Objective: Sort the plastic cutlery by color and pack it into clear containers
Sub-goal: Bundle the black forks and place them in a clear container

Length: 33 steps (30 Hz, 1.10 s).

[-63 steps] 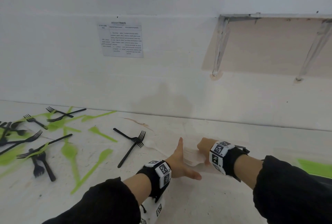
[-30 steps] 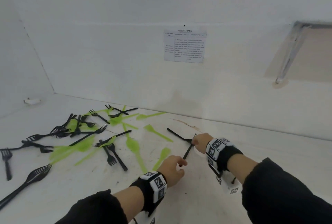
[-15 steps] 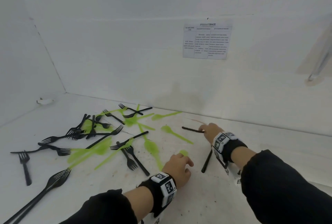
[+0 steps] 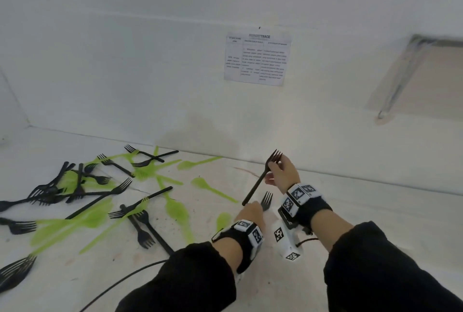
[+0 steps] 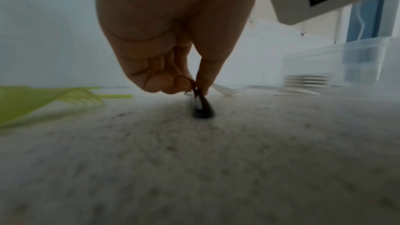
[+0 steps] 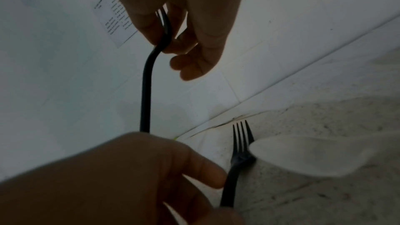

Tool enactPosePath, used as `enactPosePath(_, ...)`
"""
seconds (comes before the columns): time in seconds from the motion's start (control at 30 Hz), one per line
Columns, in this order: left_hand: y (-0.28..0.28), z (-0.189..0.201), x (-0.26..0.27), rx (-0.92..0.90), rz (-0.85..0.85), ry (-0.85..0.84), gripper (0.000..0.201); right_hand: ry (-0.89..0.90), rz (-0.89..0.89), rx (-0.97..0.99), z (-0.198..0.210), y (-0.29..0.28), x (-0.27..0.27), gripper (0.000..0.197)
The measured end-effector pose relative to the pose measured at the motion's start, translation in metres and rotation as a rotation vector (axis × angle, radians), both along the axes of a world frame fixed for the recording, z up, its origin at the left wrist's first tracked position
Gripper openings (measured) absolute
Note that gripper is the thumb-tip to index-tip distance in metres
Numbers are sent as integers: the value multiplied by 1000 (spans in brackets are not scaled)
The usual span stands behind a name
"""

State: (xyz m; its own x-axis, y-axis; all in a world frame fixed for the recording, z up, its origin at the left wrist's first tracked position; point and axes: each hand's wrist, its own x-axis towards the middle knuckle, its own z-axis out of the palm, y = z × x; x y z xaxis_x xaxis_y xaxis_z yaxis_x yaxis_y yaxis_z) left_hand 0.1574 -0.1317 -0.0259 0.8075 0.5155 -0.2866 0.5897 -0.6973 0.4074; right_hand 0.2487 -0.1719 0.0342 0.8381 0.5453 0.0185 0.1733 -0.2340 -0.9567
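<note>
Our right hand pinches a black fork below its tines, lifted off the table. Our left hand pinches a second fork by its handle, lying on the table. Remaining cutlery lies scattered left.

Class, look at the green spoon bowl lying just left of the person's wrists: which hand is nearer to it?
Left. The left hand sits right beside the green spoon bowl, pinching a black fork; the right hand is raised farther back, holding another black fork.
</note>
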Motion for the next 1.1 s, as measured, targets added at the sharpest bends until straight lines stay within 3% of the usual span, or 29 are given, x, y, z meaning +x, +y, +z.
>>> enactPosePath(0.1, 6, 2, -13, 4, 2, -6, 27, 156, 49, 96, 5, 12, -10, 7)
enactPosePath(0.27, 13, 3, -29, 35, 15, -1, 28, 35, 76, 94, 17, 32, -32, 3)
enactPosePath(0.37, 15, 15, -39, -2, 143, -108, 29, 82, 92, 195, 37, 41, -48, 6)
enactPosePath(0.47, 26, 30, -60, -129, 309, -258, 16, 315, 189, 389, 57, 56, -67, 12)
enactPosePath(0.53, 40, 40, -84, -220, 430, -391, 16, 367, 204, 402, 59, 73, -82, 11)
enactPosePath(0.6, 59, 45, -115, -233, 549, -491, 14, 327, 240, 260, 47, 92, -101, 17)
enactPosePath(0.7, 91, 46, -162, -154, 653, -550, 16, 158, 405, -155, 11, 119, -138, 26)
enactPosePath(0.8, 120, 38, -203, -49, 662, -526, 28, -211, 558, -635, -19, 134, -180, 19)
enactPosePath(0.87, 133, 30, -224, -43, 661, -484, 29, -442, 622, -842, -32, 138, -201, 15)
enactPosePath(0.97, 144, 17, -245, -135, 730, -444, 28, -528, 626, -962, -44, 142, -215, 26)
enactPosePath(1.1, 142, 11, -257, -121, 686, -383, 30, -405, 604, -959, -43, 139, -215, 29)
